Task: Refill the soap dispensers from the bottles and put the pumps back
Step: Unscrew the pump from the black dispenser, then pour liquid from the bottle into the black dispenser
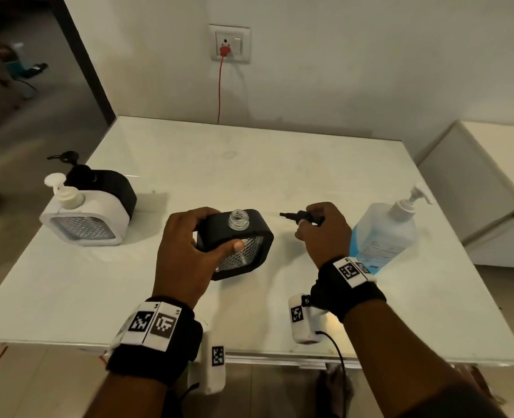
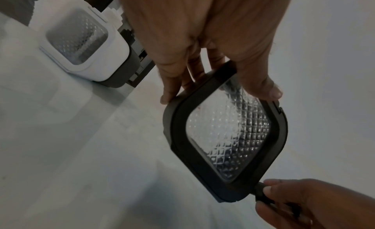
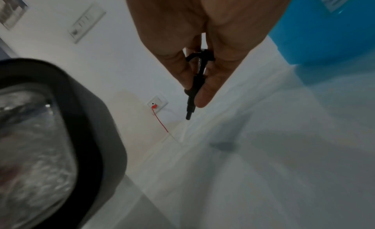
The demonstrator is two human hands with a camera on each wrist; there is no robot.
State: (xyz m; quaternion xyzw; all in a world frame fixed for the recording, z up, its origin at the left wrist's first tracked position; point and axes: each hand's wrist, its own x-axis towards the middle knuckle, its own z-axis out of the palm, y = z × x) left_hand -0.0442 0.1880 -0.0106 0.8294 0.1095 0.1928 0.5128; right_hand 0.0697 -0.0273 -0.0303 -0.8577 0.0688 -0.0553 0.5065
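A black-framed soap dispenser (image 1: 243, 239) with a clear patterned window stands mid-table, its threaded neck (image 1: 239, 219) uncovered. My left hand (image 1: 189, 248) grips its left side, thumb on the front window and fingers behind; the left wrist view shows the same dispenser (image 2: 227, 136) in that grip. My right hand (image 1: 322, 230) holds the black pump (image 1: 299, 216) just right of the dispenser, its stem pointing left. In the right wrist view the pump (image 3: 192, 91) is pinched between thumb and fingers. A blue refill bottle (image 1: 385, 233) with a white pump stands at the right.
A white-framed dispenser (image 1: 86, 218) and a black one (image 1: 110, 185) behind it, both with pumps on, stand at the table's left edge. A red cable (image 1: 219, 92) hangs from a wall socket at the back. A white cabinet (image 1: 476, 188) stands to the right.
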